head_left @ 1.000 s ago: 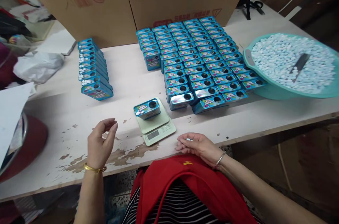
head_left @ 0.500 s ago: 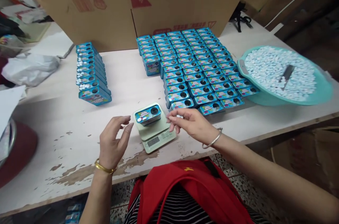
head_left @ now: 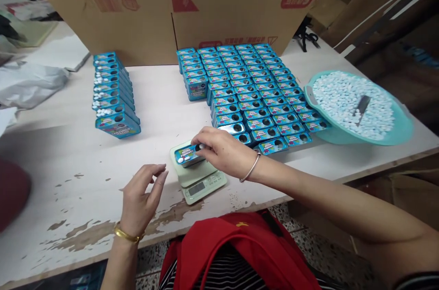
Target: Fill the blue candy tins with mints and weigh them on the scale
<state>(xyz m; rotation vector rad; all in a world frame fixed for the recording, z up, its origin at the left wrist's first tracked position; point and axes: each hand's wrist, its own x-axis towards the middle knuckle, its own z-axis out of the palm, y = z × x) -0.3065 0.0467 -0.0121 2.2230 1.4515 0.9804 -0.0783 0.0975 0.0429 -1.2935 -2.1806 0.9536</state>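
A small blue candy tin (head_left: 185, 154) stands on the pale green kitchen scale (head_left: 195, 174). Two or so white candies lie on the left end of its top. My right hand (head_left: 224, 152) has its fingers closed at the round hole on the tin's right end, and a bit of white candy (head_left: 201, 146) shows at the fingertips. How many candies it holds is hidden. Left of the scale, my left hand (head_left: 139, 196) hovers with thumb and fingers apart, holding nothing.
Rows of similar blue tins (head_left: 254, 93) stand behind and right of the scale. A teal basin (head_left: 399, 130) of pale candies with a scoop (head_left: 362, 106) is at the right. Another row of tins (head_left: 118, 120), candies on top, stands left. A cardboard box (head_left: 144, 29) closes off the back.
My right hand has moved left from beside the scale to the tin's hole, carrying candies. The left hand has drawn slightly away from the scale. The whole view has shifted a little.
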